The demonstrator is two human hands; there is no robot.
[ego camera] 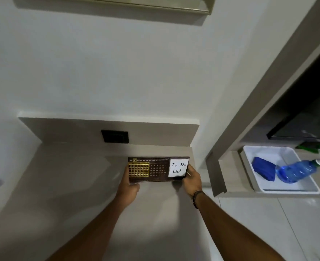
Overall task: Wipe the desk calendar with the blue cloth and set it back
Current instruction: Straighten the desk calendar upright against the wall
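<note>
The desk calendar is a dark brown board with a gold date grid and a white "To Do List" note. It stands upright at the back right of the beige desk. My left hand grips its left end and my right hand grips its right end. The blue cloth lies folded in a white tray far to the right, apart from both hands.
A blue spray bottle lies in the tray beside the cloth. A black wall socket sits behind the calendar. A dark screen hangs over the tray's shelf. A wall edge divides desk from shelf.
</note>
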